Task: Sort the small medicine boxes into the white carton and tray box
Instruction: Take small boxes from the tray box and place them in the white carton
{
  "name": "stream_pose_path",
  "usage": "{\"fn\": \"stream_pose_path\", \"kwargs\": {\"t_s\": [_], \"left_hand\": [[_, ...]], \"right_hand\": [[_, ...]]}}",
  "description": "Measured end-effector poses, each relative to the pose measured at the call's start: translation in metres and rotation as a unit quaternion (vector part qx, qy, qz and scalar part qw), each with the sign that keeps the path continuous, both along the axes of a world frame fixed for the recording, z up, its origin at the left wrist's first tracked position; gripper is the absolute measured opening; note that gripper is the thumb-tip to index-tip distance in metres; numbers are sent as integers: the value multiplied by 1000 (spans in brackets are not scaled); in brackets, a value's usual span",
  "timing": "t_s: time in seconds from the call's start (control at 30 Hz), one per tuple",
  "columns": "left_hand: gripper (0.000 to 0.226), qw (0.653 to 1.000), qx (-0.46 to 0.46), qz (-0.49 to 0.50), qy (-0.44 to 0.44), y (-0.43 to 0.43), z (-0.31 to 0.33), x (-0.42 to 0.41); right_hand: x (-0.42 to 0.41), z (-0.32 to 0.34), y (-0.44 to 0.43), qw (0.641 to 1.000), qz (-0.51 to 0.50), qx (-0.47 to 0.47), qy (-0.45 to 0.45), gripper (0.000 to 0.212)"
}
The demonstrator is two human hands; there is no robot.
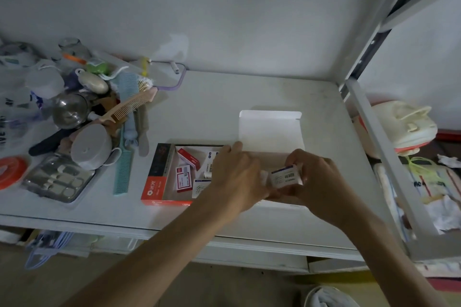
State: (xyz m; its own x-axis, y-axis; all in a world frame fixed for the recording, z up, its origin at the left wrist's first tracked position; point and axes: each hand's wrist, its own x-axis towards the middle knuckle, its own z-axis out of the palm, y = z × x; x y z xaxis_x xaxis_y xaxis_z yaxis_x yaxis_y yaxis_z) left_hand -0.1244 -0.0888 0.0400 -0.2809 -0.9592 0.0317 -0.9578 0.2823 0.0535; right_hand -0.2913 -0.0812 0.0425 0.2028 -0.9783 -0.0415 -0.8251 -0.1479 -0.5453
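Note:
A white carton [270,129] with its lid raised stands on the white shelf. Left of it lies an orange-and-dark tray box [159,177] holding several small medicine boxes, among them a red-and-white box [183,178] and a red box [189,157]. My right hand [314,177] grips a small white medicine box [285,176] with a blue stripe, held over the carton's front. My left hand [237,177] touches the same box's left end, fingers curled; it hides part of the tray box and the carton's inside.
A pile of toiletries sits at the left: a pink comb [129,104], a teal comb [123,169], a metal cup [68,109], a manicure set [58,178], an orange tape roll [11,169]. A metal shelf post [369,40] rises at the right, bags beyond it.

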Motion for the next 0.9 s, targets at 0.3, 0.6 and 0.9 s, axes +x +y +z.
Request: {"fn": "stream_pose_path", "kwargs": {"t_s": [0.3,0.6,0.9], "left_hand": [[90,987,133,-88,33,7,1,36],[69,988,101,-105,42,8,-4,40],[62,990,83,-94,66,12,-6,37]], "right_hand": [[-13,-10,-22,988,56,105,101,30],[-16,-11,-24,986,76,122,80,35],[-11,-11,-24,986,103,111,68,31]]}}
